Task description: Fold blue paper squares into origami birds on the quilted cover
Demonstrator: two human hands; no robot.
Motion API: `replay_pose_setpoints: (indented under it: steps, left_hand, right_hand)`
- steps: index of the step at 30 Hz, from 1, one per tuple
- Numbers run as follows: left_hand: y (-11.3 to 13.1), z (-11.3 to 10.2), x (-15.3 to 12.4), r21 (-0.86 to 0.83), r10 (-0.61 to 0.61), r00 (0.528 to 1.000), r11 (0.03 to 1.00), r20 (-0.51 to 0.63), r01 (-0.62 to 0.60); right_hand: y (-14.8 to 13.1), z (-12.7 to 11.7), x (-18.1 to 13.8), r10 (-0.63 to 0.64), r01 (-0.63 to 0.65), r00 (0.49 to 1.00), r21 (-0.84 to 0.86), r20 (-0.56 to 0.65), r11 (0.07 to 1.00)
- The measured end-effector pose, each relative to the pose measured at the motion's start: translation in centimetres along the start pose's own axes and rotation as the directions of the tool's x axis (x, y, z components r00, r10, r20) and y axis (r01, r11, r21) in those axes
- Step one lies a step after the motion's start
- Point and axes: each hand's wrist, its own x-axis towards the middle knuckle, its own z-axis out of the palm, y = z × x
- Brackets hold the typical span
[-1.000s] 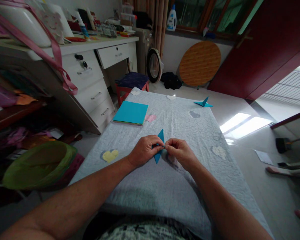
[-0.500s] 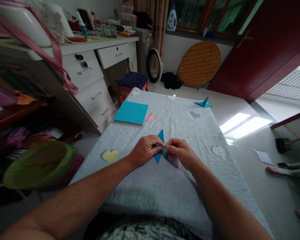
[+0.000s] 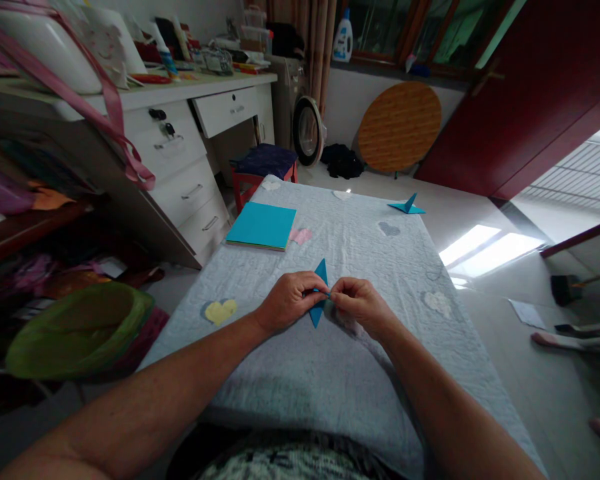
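A small folded piece of blue paper (image 3: 321,273) with two pointed ends stands on the grey quilted cloth (image 3: 330,373) that covers the table. My left hand (image 3: 287,301) pinches its middle from the left, fingers closed. My right hand (image 3: 360,305) pinches the same fold from the right, fingertips touching those of the left. One point of the paper sticks up above my fingers, the other points down below them.
A stack of blue square sheets (image 3: 263,225) lies at the table's far left. A finished blue folded figure (image 3: 407,206) sits at the far right corner. White desk drawers (image 3: 190,180) stand to the left, a green bag (image 3: 75,330) below them. A red stool (image 3: 263,167) stands beyond the table.
My hands have barely moved; the fingertips have closed slightly tighter over the fold of the blue paper.
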Motion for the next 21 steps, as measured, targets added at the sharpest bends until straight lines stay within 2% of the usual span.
replay_pose_setpoints:
  steps: [8, 21]
  left_hand:
    - [0.12, -0.05, -0.01, -0.003, -0.015, 1.0, 1.0, 0.003, 0.015]
    - [-0.04, -0.15, -0.07, 0.05, 0.02, 0.999, 0.999, 0.039, -0.021]
  right_hand:
    - [-0.38, 0.1, -0.15, -0.022, 0.022, 1.0, -0.027, -0.018, 0.999]
    - [-0.15, 0.2, -0.07, 0.031, -0.031, 0.999, -0.045, -0.008, 0.999]
